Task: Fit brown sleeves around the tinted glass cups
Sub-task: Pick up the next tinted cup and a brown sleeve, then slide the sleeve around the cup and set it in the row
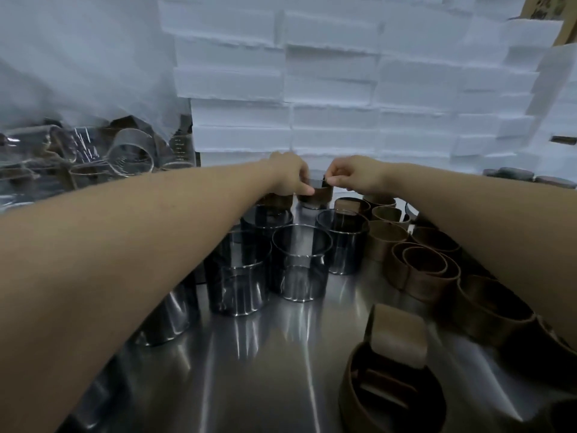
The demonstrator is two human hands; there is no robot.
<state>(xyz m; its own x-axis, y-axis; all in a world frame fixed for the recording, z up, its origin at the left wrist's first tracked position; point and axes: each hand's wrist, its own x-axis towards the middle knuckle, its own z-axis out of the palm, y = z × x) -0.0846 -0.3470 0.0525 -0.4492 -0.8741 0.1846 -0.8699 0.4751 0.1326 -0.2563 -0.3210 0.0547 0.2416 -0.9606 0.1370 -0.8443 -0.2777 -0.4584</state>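
Left of my left hand [288, 178] a clear plastic bag [93, 145] holds glasses too jumbled to count; nearer me than that hand I count five bare tinted cups [301, 260], more hidden under the forearm; its fingers curl round one tinted glass cup [316, 182] wearing a brown sleeve [321, 194]; my right hand [352, 178] pinches its rim; nearer me than the right hand lie at least eight loose sleeves [415, 282]; an open strip of steel table [281, 354] runs between cups and sleeves; stacked white foam blocks [327, 89] wall off the space beyond both hands.
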